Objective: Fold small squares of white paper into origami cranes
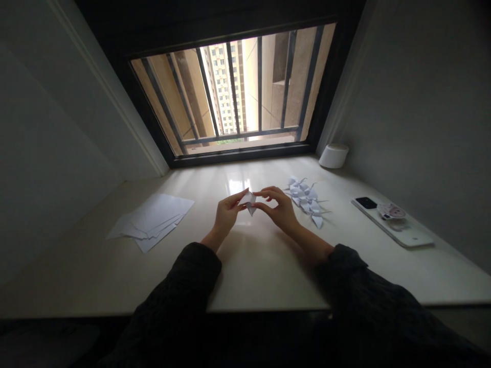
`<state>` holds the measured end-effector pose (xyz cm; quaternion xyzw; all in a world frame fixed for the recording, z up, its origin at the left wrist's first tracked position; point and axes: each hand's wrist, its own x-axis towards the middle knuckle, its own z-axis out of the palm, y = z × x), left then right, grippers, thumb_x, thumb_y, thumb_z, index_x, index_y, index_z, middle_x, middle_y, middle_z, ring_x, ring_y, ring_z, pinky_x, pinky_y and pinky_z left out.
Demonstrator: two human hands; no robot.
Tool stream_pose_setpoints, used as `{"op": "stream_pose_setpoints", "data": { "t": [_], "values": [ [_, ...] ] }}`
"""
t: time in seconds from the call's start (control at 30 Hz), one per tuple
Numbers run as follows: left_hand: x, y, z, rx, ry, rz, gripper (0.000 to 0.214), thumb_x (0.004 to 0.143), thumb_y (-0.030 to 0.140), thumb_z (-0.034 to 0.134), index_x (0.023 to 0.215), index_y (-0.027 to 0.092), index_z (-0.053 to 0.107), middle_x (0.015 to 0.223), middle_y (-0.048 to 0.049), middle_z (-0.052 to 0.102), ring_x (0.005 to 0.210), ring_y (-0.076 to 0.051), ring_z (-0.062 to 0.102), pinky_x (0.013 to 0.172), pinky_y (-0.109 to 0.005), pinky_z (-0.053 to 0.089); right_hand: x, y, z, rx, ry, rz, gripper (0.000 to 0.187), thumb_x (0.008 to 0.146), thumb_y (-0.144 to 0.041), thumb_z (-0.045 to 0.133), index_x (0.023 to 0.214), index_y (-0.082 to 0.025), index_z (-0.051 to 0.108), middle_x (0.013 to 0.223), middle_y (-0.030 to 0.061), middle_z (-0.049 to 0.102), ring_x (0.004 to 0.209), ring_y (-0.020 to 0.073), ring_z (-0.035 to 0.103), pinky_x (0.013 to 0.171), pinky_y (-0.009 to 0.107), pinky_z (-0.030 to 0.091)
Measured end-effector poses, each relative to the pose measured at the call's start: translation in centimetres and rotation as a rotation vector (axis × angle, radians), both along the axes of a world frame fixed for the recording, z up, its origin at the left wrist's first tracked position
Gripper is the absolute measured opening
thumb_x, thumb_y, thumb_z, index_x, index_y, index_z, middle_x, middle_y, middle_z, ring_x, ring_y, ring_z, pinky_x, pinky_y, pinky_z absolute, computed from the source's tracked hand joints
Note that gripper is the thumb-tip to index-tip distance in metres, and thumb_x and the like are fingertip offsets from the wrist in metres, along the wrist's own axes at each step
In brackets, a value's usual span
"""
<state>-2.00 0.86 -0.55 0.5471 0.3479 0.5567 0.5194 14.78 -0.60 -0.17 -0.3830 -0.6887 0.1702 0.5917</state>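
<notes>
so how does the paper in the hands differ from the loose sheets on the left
The held paper is folded into a small pointed shape, while the loose sheets are flat and look larger. The held paper is pinched between the left hand and the right hand; the loose sheets lie overlapping on the counter, untouched. Both look white and plain.

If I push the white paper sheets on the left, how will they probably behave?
The sheets would probably slide apart, since they lie loosely fanned. Each is likely light and floppy, because they look thin and unfolded. They may slip easily on the counter, whose surface looks smooth and shiny.
</notes>
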Motion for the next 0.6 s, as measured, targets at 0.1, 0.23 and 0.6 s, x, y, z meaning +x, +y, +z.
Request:
{"op": "stream_pose_setpoints", "data": {
  "t": [0.1, 0.23, 0.6],
  "values": [
    [-0.06, -0.12, 0.16, 0.001, 0.012, -0.024, 0.043, 0.065, 0.017, 0.072, 0.108, 0.020, 0.070, 0.113, -0.0055, 0.069, 0.103, -0.026, 0.064, 0.089, -0.041, 0.054, 0.10, 0.38, -0.27, -0.051, 0.048, 0.085, 0.030, 0.071, -0.038, 0.075, 0.100, -0.030, 0.072, 0.093, 0.0048, 0.062, 0.086, 0.0194, 0.058, 0.065, 0.032, 0.050],
    [-0.22, 0.01, 0.01, -0.006, 0.016, -0.016, 0.046, 0.064, 0.018, 0.073, 0.109, 0.020, 0.069, 0.116, -0.0059, 0.067, 0.107, -0.027, 0.062, 0.091, -0.042, 0.052, 0.21, 0.70, -0.56, -0.139, 0.115, 0.168, 0.025, 0.077, -0.039, 0.069, 0.101, -0.033, 0.072, 0.095, 0.0039, 0.060, 0.089, 0.0182, 0.058, 0.067, 0.031, 0.050],
    [-0.17, -0.51, 0.92, 0.070, 0.112, -0.023, 0.046, 0.064, 0.012, 0.071, 0.109, 0.020, 0.068, 0.113, -0.0036, 0.068, 0.111, -0.028, 0.060, 0.100, -0.043, 0.045, 0.16, 0.58, -0.43, -0.135, 0.105, 0.153, 0.032, 0.069, -0.041, 0.076, 0.099, -0.030, 0.073, 0.091, 0.0033, 0.062, 0.075, 0.0153, 0.059, 0.065, 0.032, 0.051]
  ]
}}
